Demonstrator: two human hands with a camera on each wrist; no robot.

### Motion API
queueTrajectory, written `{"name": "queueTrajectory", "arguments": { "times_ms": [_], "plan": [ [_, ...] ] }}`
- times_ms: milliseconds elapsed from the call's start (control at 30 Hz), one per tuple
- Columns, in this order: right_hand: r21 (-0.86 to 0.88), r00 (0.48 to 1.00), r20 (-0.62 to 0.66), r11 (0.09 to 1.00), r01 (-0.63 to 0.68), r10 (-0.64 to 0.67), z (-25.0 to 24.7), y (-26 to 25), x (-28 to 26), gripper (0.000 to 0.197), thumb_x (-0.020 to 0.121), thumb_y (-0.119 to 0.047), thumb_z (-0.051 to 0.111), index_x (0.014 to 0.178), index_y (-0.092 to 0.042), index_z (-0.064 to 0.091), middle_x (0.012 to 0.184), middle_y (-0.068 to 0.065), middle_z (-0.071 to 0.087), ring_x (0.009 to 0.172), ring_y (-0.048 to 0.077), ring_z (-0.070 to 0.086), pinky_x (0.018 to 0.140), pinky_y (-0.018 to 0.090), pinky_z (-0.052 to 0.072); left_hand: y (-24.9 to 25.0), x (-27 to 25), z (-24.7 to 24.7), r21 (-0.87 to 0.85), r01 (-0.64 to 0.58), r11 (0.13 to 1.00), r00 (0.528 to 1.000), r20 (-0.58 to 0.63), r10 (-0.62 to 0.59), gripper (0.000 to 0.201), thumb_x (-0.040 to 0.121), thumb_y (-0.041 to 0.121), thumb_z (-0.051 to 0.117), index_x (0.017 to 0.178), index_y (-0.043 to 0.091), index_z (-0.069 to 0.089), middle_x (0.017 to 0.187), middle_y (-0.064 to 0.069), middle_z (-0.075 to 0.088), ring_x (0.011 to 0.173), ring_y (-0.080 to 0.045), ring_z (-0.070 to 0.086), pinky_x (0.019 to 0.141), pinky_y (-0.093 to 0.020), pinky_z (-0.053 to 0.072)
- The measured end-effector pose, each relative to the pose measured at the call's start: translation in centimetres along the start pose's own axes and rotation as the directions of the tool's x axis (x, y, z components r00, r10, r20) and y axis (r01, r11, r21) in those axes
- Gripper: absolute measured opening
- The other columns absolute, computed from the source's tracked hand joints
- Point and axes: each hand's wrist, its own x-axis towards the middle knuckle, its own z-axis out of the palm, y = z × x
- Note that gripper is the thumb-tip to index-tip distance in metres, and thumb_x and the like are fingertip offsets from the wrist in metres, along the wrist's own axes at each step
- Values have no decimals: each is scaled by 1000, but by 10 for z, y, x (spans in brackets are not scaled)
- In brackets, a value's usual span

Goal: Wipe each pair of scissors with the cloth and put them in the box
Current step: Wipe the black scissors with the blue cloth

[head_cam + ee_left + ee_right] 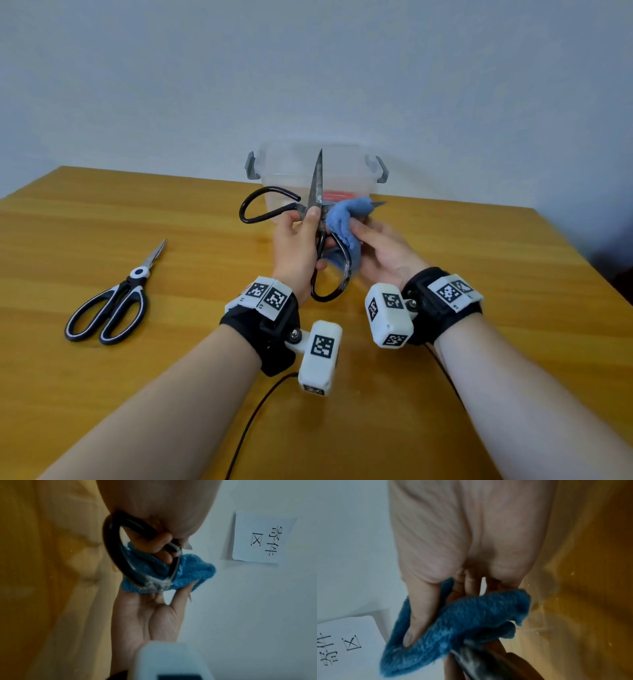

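My left hand [301,236] grips a large pair of black-handled iron scissors [317,192] near the pivot, held above the table with the blades spread wide. One blade points up; the other points right and is wrapped in a blue cloth [342,222]. My right hand [376,243] pinches that cloth round the blade, thumb pressed into it [418,616]. The lower handle loop [116,553] lies against the cloth [188,569]. A second pair of scissors [113,305], black and white, lies shut on the table at the left. The clear plastic box [363,164] stands behind my hands.
The wooden table [479,274] ends at a pale wall. Something red [337,196] lies inside the box. A paper sign [260,539] with printed characters hangs on the wall. A black cable [253,421] runs from my left wrist toward me.
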Motion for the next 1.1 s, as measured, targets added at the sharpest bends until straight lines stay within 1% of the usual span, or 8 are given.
{"name": "queueTrajectory", "arguments": {
  "times_ms": [100, 200, 367, 467, 533, 733, 900, 1100],
  "plan": [
    [-20, 999, 12, 999, -48, 49, -4, 5, 5, 75, 51, -28, 101, 113, 0, 70, 113, 26, 68, 98, 40, 66, 88, 58, 55, -8, 2, -1, 9, -22, 1000, 998, 62, 21, 15, 106, 24, 57, 101, 15, 46, 73, -6, 65, 58, -13, 64, 33, -20, 31],
    [-91, 999, -13, 995, -39, 38, -7, 12, 8, 50, 66, -27, 92, 107, -5, 75, 109, 22, 67, 95, 37, 64, 78, 48, 58, -16, 4, -5, 48, -21, 999, 992, 124, 14, 15, 107, 25, 55, 96, 19, 45, 79, -10, 65, 64, -21, 60, 34, -21, 34],
    [-128, 976, -212, 992, 19, -46, -8, 30, 16, 61, 73, -39, 88, 114, 3, 71, 107, 39, 62, 88, 43, 57, 70, 53, 50, -30, 10, -4, 82, -40, 996, 982, 186, 24, 13, 109, 26, 50, 105, 15, 45, 75, -10, 63, 60, -24, 50, 34, -22, 33],
    [-137, 948, -295, 987, 82, -120, -7, 30, 21, 19, 93, -20, 71, 97, -2, 74, 80, 19, 69, 63, 28, 62, 56, 33, 52, -34, 14, -1, 103, -30, 994, 986, 166, 13, 13, 109, 26, 49, 108, 15, 45, 75, -10, 62, 59, -19, 54, 34, -20, 30],
    [-151, 928, -343, 984, 98, -145, -9, 30, 21, 14, 96, -14, 66, 88, -5, 74, 69, 11, 68, 51, 20, 58, 50, 28, 49, -36, 17, 2, 101, -12, 995, 991, 135, -2, 13, 108, 27, 51, 107, 15, 47, 70, -4, 61, 57, -13, 56, 36, -18, 29],
    [-97, 898, -409, 986, 133, -161, -8, 29, 21, 20, 93, -13, 70, 76, -6, 76, 71, 16, 70, 53, 28, 62, 51, 32, 55, -39, 19, 6, 41, -42, 998, 998, 49, 40, 13, 106, 25, 57, 97, 19, 49, 58, 4, 52, 56, -18, 56, 38, -16, 29],
    [6, 867, -467, 980, 199, -173, -11, 26, 22, 19, 95, -14, 69, 94, 4, 72, 81, 21, 71, 65, 31, 69, 64, 39, 60, -37, 20, 5, 38, -51, 998, 998, 30, 50, 14, 105, 24, 59, 95, 20, 50, 57, 8, 55, 55, -11, 65, 38, -15, 31],
    [48, 815, -552, 970, 239, -174, -16, 21, 22, 23, 94, -21, 71, 91, 1, 73, 87, 15, 75, 82, 31, 72, 85, 47, 59, -35, 21, 3, -5, -71, 997, 997, 16, 71, 15, 105, 25, 59, 93, 23, 50, 86, -17, 61, 55, -13, 63, 37, -15, 31]
  ]
}}
